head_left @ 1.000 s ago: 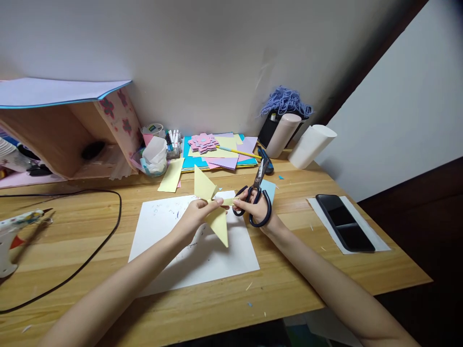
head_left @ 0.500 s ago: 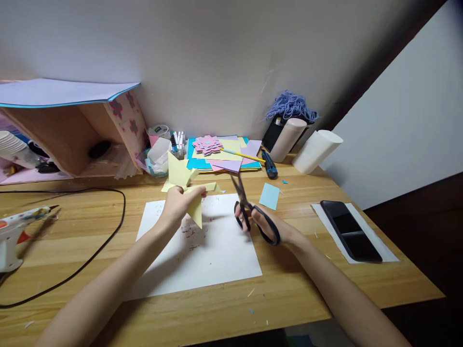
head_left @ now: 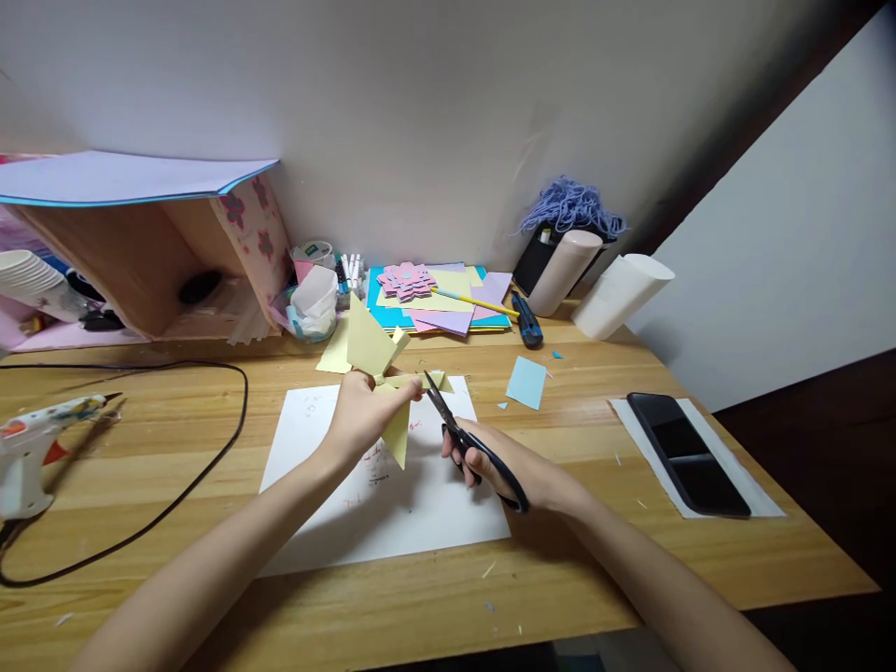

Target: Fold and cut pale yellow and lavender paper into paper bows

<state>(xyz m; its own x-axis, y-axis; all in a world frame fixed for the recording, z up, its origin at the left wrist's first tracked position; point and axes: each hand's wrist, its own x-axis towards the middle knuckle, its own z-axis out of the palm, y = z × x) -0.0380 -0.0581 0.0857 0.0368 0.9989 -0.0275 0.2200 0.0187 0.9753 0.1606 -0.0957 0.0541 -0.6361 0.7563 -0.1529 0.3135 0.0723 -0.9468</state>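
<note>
Pale yellow folded paper, with several pointed flaps, is pinched in my left hand above a white sheet bearing red marks. My right hand grips black-handled scissors, fingers through the loops. The blades point up and left and meet the narrow strip at the paper's right end; they look nearly closed. Whether they cut into it I cannot tell. Another piece of yellow paper lies behind my left hand.
A glue gun with a black cable lies left. At the back are a cardboard box, coloured paper, a pink paper flower and a utility knife. A blue paper piece and phone lie right.
The scissors have moved left and their blades have come together at the yellow paper's strip. My left hand has shifted slightly right and nearer with the paper. A small blue scrap now shows beside the blue piece.
</note>
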